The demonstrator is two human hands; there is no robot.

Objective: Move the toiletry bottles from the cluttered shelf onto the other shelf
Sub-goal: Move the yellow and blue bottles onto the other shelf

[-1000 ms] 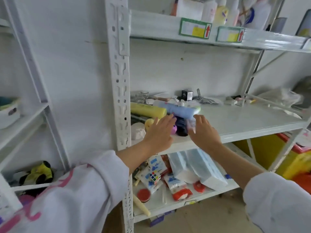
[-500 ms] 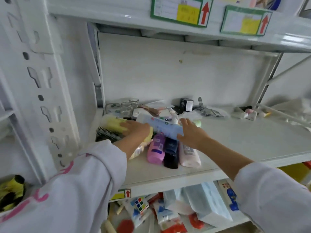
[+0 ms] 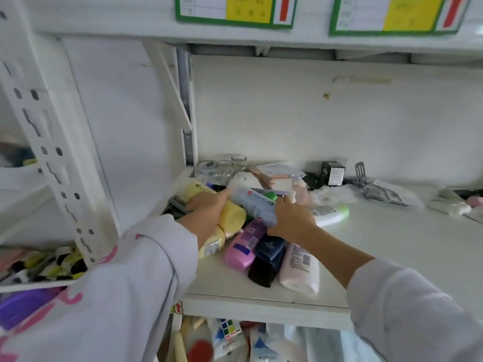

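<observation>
Reaching into the middle shelf, both hands work a pile of toiletry bottles at its left end. Far left, a perforated white metal upright, then a bristly round hairbrush wedged by the shelf edge. Left hand is curled over a smooth pale-yellow bottle, fingers wrapped on its top side, likely to lift it clear of the heap; a second yellow bottle lies under it. A light blue bottle lies across the pile, tilted; right hand grips its lower end, fingers closed round it, probably pulling it off first since it sits on top. Below the hands lie a glossy pink-purple bottle, a dark navy bottle and a pale pink bottle, side by side, touching, caps toward the shelf front. Right of the hand, a white bottle with green cap lies flat. At the back, small clear glass jars and a little black box; crinkled foil packets further right. None moved yet by the look; destination shelf cannot be told.
</observation>
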